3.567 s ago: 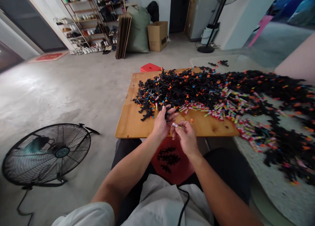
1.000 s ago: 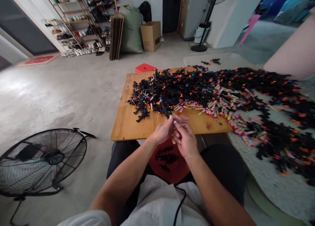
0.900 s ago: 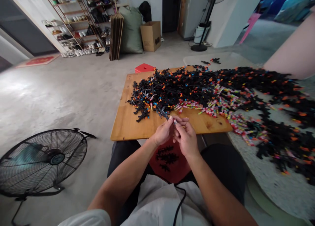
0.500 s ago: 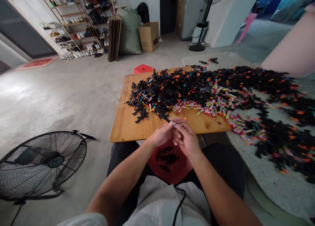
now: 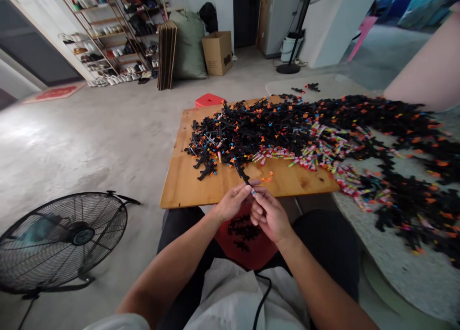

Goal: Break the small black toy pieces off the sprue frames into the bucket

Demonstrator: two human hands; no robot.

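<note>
Item: both hands, near edge of the board. I see the left hand (image 5: 233, 204) pinched shut on a black toy gun (image 5: 242, 171), its long end pointing up toward 11 o'clock over the wood. The right hand (image 5: 270, 216) is closed on a small coloured tube (image 5: 253, 192), pressed against the lower end of the gun. The two hands touch at the fingertips.

Change: a few seconds back the hands were apart, the left lifting a gun off the pile, the right holding the tube alone. Since then they have come together and drawn slightly toward my body, off the board's edge. I judge the tube is being fitted to the gun and the join is at or near seating; whether it is fully in I cannot tell.

Item: wooden board (image 5: 187, 186), at 12 o'clock from the hands. Bare along its near and left edge. Carries a pile of black toy guns (image 5: 258, 128) with orange and blue tips, running off toward 2 o'clock onto a pale speckled table (image 5: 398, 267). A band of coloured tubes (image 5: 309, 157) lies along the pile's near side.

Item: red tub (image 5: 247, 234), at 6 o'clock below the hands, between the knees, a few black guns inside.

Room: grey concrete floor. Floor fan (image 5: 64, 236) at 9 o'clock. Shoe rack (image 5: 108, 37), green sack (image 5: 189, 44) and cardboard box (image 5: 217, 53) at 11 o'clock by the far wall. Red stool (image 5: 209, 100) behind the board. Stand fan base (image 5: 286, 69) at 1 o'clock.
</note>
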